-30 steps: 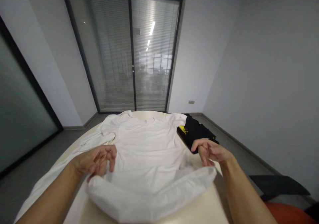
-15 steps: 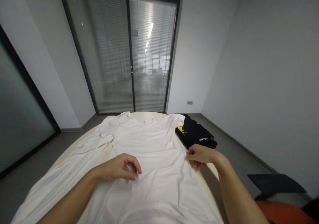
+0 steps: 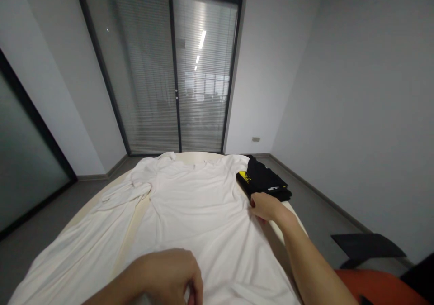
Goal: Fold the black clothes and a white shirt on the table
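A white shirt (image 3: pixel 200 205) lies spread flat over the round table, its collar toward the far edge. My right hand (image 3: pixel 266 206) is closed at the shirt's right side edge, fingers pinching the fabric there. Low in the picture, my left hand (image 3: pixel 176 273) hangs over the near part of the shirt, its fingers curled down and together; whatever its fingertips hold is hidden. More white cloth (image 3: pixel 84 237) with folds lies along the left side of the table.
A folded black garment stack (image 3: pixel 266 178) with yellow marks sits at the table's (image 3: pixel 195 157) far right. An orange and black chair (image 3: pixel 366 282) stands at the lower right. Glass doors with blinds (image 3: pixel 149 78) are beyond the table.
My left hand has moved down toward the near edge and its fingers have curled. The near part of the shirt has shifted. My right hand stays at the right edge.
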{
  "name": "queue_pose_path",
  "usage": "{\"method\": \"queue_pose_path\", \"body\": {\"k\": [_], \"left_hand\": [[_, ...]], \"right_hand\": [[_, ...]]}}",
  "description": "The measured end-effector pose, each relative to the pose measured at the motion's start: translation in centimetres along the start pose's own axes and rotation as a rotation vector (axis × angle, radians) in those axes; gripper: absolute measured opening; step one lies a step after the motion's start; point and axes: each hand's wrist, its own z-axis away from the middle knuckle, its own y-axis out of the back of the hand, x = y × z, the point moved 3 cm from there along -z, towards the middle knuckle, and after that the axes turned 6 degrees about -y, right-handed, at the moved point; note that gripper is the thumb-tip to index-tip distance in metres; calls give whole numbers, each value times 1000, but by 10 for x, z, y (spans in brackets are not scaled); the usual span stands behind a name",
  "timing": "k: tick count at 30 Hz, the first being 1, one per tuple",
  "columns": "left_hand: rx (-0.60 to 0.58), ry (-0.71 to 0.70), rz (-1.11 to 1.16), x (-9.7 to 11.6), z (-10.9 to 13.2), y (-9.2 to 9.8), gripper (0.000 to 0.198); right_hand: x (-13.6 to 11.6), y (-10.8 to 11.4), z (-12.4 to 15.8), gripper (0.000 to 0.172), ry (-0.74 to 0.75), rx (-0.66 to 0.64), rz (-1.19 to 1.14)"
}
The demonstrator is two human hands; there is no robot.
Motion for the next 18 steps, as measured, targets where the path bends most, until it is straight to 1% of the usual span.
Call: {"method": "queue_pose_path", "body": {"k": [3,5,6,7,8,10,11,12,14,16,18], "left_hand": [[-55,-24,-59,5,-1,-8,28],[-101,-46,-38,6,-3,-12,26],[-100,-55,-8,7,-4,-12,27],[-66,-64,14,8,-6,-11,29],[4,-75,13,9,-8,-8,32],[165,-110,-62,11,-11,-1,37],[216,-127,-119,13,-12,1,38],[240,-134,-174,14,-13,3,38],[230,-111,-232,15,-15,3,35],[227,-78,-243,15,-16,2,28],[215,-103,-220,16,-17,-1,19]], "right_hand": [[-5,-1,1,23,-6,31,52],[-5,-3,0,25,-5,44,49],[-5,-4,-1,25,-6,51,39],[-3,-5,-3,25,-7,54,27],[-2,-7,-4,25,-4,51,14],[1,-9,-8,23,12,41,-13],[2,-10,-9,22,29,37,-24],[3,-11,-11,22,45,37,-31],[3,-12,-12,21,71,44,-32],[3,-12,-13,21,79,39,-25],[4,-11,-12,19,76,22,-30]]}}
